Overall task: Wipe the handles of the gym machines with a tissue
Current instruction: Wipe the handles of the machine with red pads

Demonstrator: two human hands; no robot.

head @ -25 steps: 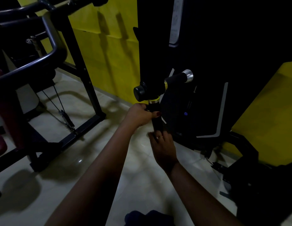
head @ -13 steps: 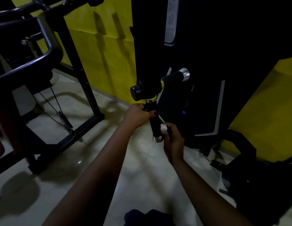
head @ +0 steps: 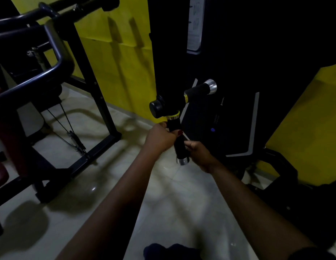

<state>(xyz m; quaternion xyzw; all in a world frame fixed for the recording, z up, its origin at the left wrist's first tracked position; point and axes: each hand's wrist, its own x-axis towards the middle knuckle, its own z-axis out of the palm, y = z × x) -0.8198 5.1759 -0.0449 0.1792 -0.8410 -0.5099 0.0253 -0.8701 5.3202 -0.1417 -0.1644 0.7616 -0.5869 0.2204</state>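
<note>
Open floor [head: 172,194] lies beneath the lower handle [head: 179,147], so we can reach its steel end from below and from our side. Our left grip [head: 161,136] wraps its top; our right grip [head: 200,155] crowds its right. The black machine [head: 247,62] blocks behind; a neighbouring frame [head: 96,87] stands well left, with floor between.

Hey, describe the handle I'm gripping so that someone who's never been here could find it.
Find the tall black machine tower against the yellow wall. At its lower front, two black handles with silver end caps branch from one joint. Yours is the downward handle, gripped by the left hand; the other handle angles up and right.
</note>
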